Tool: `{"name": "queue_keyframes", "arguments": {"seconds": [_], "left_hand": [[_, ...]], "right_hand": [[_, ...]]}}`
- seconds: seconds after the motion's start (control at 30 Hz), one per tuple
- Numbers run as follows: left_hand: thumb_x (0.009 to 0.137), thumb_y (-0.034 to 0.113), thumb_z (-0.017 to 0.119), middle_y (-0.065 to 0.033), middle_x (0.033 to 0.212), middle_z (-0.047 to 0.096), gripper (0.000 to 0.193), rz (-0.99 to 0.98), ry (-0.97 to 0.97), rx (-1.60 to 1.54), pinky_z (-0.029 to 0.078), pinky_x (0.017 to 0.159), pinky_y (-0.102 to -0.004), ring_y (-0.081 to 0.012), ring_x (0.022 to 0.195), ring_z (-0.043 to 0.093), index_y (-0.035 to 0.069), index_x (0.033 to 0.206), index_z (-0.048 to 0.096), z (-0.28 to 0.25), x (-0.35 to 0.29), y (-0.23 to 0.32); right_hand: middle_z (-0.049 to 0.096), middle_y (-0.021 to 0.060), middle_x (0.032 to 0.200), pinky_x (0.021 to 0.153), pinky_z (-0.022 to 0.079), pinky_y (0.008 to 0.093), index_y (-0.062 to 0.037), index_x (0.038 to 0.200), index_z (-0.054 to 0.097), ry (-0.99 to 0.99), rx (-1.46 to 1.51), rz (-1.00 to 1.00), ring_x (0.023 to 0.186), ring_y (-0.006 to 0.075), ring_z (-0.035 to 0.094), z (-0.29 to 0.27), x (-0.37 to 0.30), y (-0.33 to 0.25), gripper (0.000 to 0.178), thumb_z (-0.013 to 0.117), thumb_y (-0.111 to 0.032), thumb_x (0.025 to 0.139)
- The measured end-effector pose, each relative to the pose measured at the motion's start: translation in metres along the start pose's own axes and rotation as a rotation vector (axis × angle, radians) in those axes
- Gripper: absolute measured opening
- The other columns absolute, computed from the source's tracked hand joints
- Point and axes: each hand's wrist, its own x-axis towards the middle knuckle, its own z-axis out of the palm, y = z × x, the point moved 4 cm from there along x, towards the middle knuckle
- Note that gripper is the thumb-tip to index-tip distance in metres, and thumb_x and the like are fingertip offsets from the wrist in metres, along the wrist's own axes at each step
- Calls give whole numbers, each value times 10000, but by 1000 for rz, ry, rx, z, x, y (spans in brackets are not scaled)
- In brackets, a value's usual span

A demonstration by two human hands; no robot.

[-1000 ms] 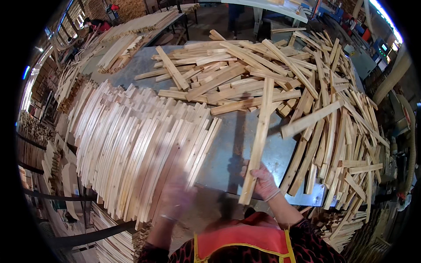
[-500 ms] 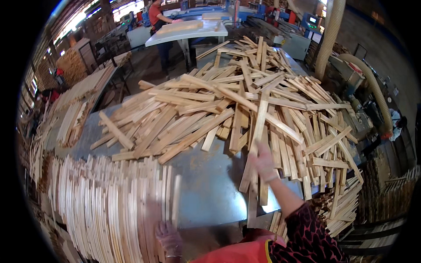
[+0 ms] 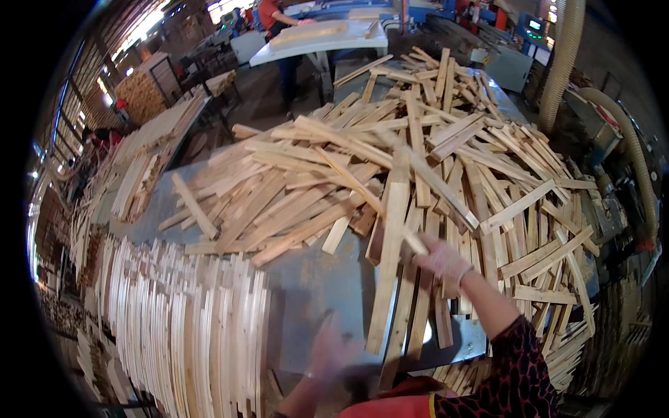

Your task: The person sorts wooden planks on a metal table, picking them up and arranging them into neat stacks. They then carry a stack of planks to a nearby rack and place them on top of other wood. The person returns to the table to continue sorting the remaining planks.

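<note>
My right hand, in a thin pale glove, reaches into a heap of loose wooden strips. Its fingers are closed on the end of a wooden strip. Just left of those fingers a long wooden strip slants toward me, its near end over the metal table. My left hand, gloved and blurred by motion, is above the table's near part. Its thumb is apart from its fingers, and nothing shows in it. Left of it stands a tight row of strips, side by side.
A person in red stands at a white table farther back. Ribbed hoses hang at the right, near a machine with a screen. More strips lie stacked on the left.
My left hand has left the row of strips and moved right, over the table. The long slanting strip has come nearer to me. My view has shifted slightly.
</note>
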Motion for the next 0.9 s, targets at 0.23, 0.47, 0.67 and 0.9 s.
{"name": "queue_keyframes", "arguments": {"seconds": [0.23, 0.47, 0.67, 0.9], "left_hand": [[857, 164, 831, -155, 1320, 665, 819, -9, 58, -718, 535, 1013, -399, -253, 1182, 666, 63, 1561, 426, 52, 20, -10], [877, 252, 745, -145, 1386, 652, 704, -268, 314, 206, 455, 1101, -469, -323, 1289, 619, 117, 1528, 513, -20, -82, -148], [926, 352, 585, -146, 1529, 486, 643, -187, 504, 798, 295, 1232, -577, -354, 1488, 394, 138, 1523, 478, -45, -102, -261], [820, 379, 707, -160, 1450, 535, 651, 90, 542, 739, 366, 1171, -567, -358, 1388, 486, 97, 1390, 563, -19, -102, -182]], "right_hand": [[727, 152, 1142, 892, 638, 412, -25, 1417, 541, -301, 1387, 533, 1004, 271, 742, 170, -77, -5, 521, 745, -144, 952], [722, 114, 1018, 834, 591, 370, 13, 1185, 678, -268, 892, 280, 928, 230, 706, 278, -147, 78, 335, 786, -144, 909], [720, 187, 1008, 860, 576, 393, -32, 1243, 688, -148, 559, 494, 949, 316, 701, 275, -182, 21, 460, 727, -330, 895], [621, 215, 1414, 1044, 486, 387, -12, 1525, 466, 666, 749, -267, 1256, 327, 618, -91, 22, -94, 695, 702, -344, 962]]}}
